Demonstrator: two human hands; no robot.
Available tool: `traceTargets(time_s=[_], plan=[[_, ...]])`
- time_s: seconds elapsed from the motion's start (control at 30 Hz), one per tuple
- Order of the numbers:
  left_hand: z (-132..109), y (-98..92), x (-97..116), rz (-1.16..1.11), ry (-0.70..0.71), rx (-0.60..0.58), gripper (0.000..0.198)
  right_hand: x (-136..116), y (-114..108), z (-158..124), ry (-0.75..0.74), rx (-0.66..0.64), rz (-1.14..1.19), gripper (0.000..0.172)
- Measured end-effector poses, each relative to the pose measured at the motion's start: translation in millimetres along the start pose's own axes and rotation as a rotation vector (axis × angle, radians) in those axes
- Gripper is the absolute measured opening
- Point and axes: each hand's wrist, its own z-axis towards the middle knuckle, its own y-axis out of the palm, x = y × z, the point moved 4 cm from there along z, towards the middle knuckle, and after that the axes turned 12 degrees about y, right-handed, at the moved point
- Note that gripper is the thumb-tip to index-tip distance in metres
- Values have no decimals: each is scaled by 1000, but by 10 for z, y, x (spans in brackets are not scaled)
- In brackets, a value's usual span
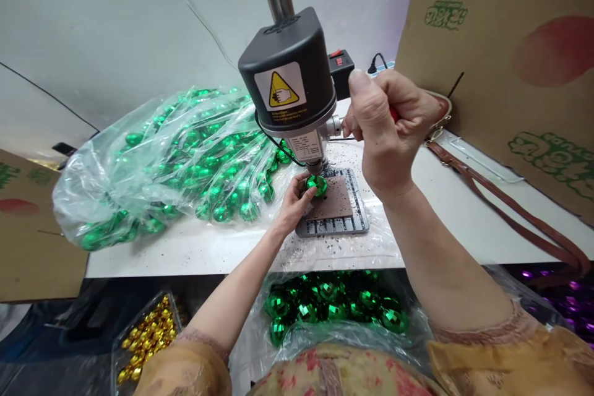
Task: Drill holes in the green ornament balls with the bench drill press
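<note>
Green ball (317,185) sat right under the drill (290,80), left hand (293,200) with fingers gripping it, right hand (381,136) closed around the drill's handle (394,113), and seemed light, slick, crushable, best held gently by its sides.

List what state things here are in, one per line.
Left hand, closed on green ball
Green ball, gripped, under drill
Right hand, closed around handle
Drill, upright; running or not, unclear
Switch, position unclear
Base, littered with flecks
Bag, bulging with balls
Gold balls, loose in box
Strap, slack
</note>
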Motion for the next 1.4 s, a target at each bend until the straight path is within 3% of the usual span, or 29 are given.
traceTargets(time_s=[0.2, 0.37, 0.7, 1.03, 1.4], plan=[[-25, -10, -45, 123, 32, -50, 67, 0, -2, -2, -13, 6, 26, 49], [-81, 93, 39, 178, 53, -110, 65, -10, -8, -13, -26, 3, 34, 50], [-134, 140, 78, 210, 56, -106, 62, 5, 27, 96, 51, -23, 34, 58], [-146, 158, 74, 210, 88, -99, 62, 146, -86, -177, -122, 17, 87, 50], [-152, 177, 80, 164, 75, -94, 61, 258, -133, -262, -204, 19, 89, 59]])
